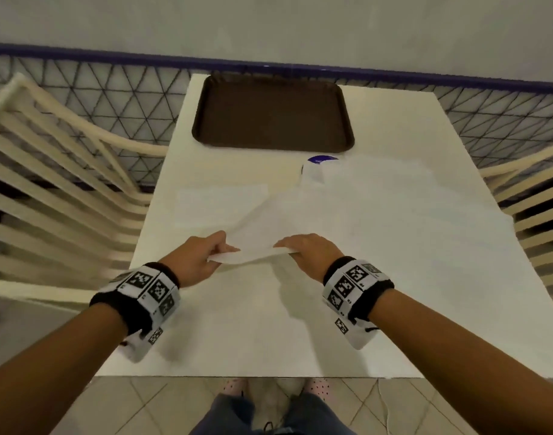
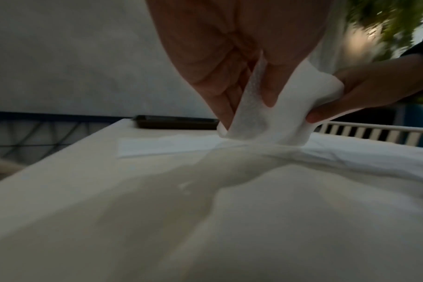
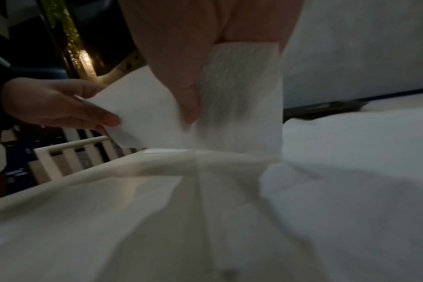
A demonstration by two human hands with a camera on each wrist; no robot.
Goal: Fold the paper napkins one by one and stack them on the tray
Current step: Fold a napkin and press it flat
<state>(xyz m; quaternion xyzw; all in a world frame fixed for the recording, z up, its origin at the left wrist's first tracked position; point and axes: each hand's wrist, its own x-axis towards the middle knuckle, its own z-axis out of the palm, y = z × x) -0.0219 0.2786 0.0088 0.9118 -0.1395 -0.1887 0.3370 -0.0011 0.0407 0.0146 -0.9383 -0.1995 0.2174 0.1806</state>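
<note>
A white paper napkin (image 1: 262, 233) is lifted at its near edge above the white table (image 1: 269, 324). My left hand (image 1: 220, 249) pinches its near left corner and my right hand (image 1: 289, 246) pinches the near right corner. The left wrist view shows the napkin (image 2: 266, 118) between my thumb and fingers, and so does the right wrist view, with the napkin (image 3: 239, 106) hanging from my hand. More white napkins (image 1: 410, 221) lie spread on the right half of the table, and another napkin (image 1: 212, 202) lies flat to the left. The brown tray (image 1: 272, 114) sits at the far edge with nothing on it.
A blue-and-white round object (image 1: 319, 166) lies just in front of the tray, partly under the napkins. Cream slatted chairs (image 1: 59, 189) stand at the left, and another chair (image 1: 538, 215) at the right. A tiled wall runs behind the table.
</note>
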